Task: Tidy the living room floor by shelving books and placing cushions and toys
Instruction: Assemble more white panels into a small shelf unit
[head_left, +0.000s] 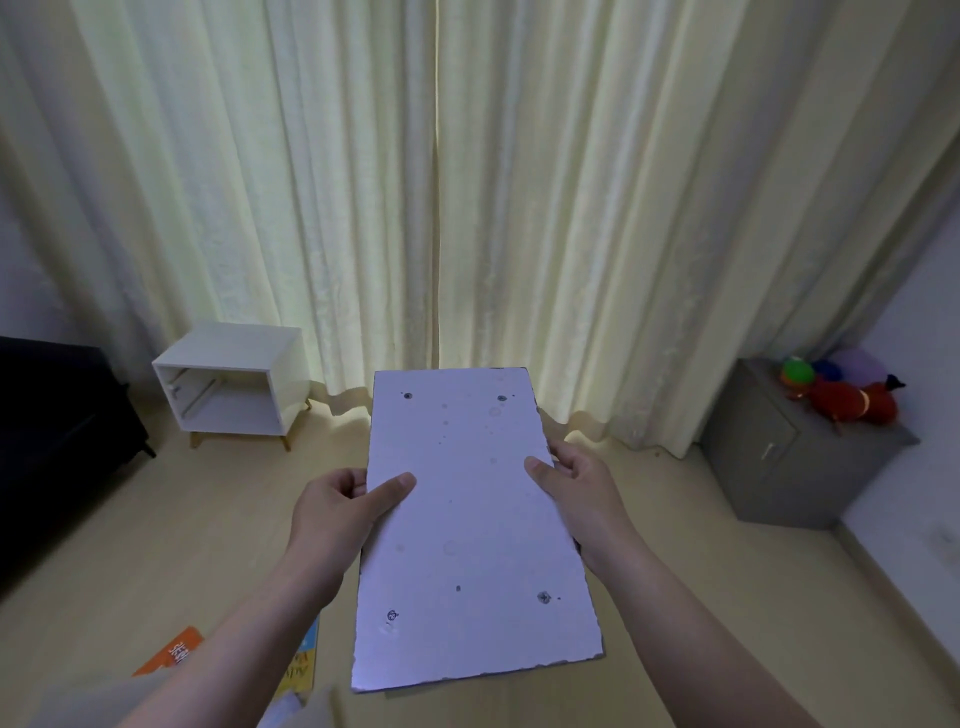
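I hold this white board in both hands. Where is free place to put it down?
For the white board: the floor is bare between the white cabinet and the grey cabinet, before the curtain. The white cabinet's top also looks bare. Crowded: toys cover the grey cabinet's top, and books lie on the floor at lower left.

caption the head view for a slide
The left hand and right hand grip a large white book by its sides, facing an open white cabinet and drawn curtains.

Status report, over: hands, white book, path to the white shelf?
Left hand, right hand both grip white book by its sides. White shelf ahead-left, open. Nothing visible blocking; orange book on floor.
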